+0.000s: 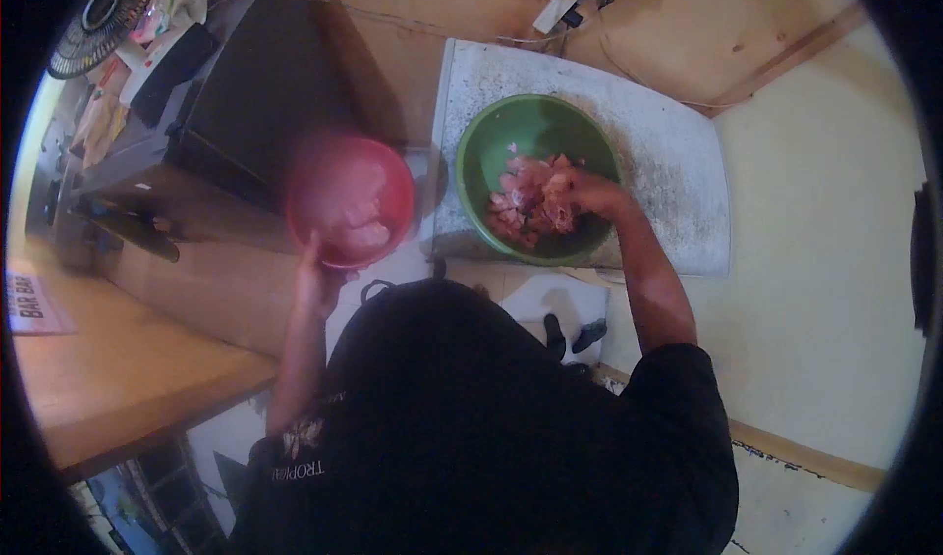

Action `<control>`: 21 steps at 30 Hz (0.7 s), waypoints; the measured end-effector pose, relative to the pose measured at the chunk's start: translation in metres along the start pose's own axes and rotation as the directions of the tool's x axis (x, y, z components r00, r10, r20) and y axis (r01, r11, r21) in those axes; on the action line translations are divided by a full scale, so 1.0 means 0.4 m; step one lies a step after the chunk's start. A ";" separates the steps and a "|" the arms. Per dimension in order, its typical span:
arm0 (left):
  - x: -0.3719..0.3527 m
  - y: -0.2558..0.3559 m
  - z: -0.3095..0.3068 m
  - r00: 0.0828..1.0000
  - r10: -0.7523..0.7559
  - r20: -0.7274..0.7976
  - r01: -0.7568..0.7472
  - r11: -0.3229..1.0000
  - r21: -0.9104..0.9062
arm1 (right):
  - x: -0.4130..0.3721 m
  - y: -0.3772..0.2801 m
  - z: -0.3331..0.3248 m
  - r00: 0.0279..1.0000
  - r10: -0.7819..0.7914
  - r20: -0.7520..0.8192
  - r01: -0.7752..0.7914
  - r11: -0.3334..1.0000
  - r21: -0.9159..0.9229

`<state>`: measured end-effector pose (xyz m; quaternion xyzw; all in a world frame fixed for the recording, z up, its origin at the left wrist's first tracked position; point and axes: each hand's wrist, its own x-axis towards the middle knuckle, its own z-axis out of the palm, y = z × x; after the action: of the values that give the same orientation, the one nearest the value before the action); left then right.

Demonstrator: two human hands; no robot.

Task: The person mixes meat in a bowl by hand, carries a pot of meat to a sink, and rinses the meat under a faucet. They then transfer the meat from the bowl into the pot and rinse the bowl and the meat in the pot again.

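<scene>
My left hand (312,272) grips the near rim of a red plastic bowl (401,187), with the thumb up at its edge. Pale pink pieces of raw meat (365,234) lie in that bowl, which is partly blurred on its left side. Over on the right, a wide green basin (483,147) holds a heap of cut raw meat (526,196). My right hand (597,196) reaches over the basin's right side into the heap, its fingers curled on the meat and partly hidden among the pieces.
Under the basin is a white, speckled surface (678,172). A dark cabinet (265,83) stands at left, with a fan (103,10) beyond it. A wooden counter (147,378) is at lower left. A power strip (565,3) and cables run along the back wall.
</scene>
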<state>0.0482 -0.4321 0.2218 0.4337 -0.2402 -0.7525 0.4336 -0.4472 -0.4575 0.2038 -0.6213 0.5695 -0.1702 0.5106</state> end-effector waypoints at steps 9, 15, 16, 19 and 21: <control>0.040 -0.028 0.002 0.998 0.000 0.070 -0.003 0.999 0.041 | -0.019 -0.059 0.017 0.998 -0.030 -0.050 0.055 0.780 0.624; 0.015 -0.002 0.058 1.000 0.015 0.013 -0.016 0.997 0.071 | -0.025 -0.088 0.053 0.802 0.108 -0.588 0.012 0.981 0.195; 0.016 -0.006 0.057 1.000 0.005 0.003 -0.005 0.996 0.086 | -0.027 -0.075 0.054 0.810 0.149 -0.568 -0.034 0.978 0.208; 0.018 -0.004 0.045 1.000 0.017 0.024 -0.023 0.964 0.264 | -0.012 -0.030 0.050 0.894 0.062 -0.444 -0.088 0.995 -0.038; 0.020 -0.003 0.044 0.998 0.034 0.054 -0.054 0.906 0.420 | -0.002 -0.026 0.055 0.954 -0.035 -0.298 -0.056 0.955 -0.291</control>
<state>0.0305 -0.4386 0.2266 0.4943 -0.4161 -0.6826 0.3414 -0.4244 -0.4490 0.2035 -0.6547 0.6625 -0.1726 0.3204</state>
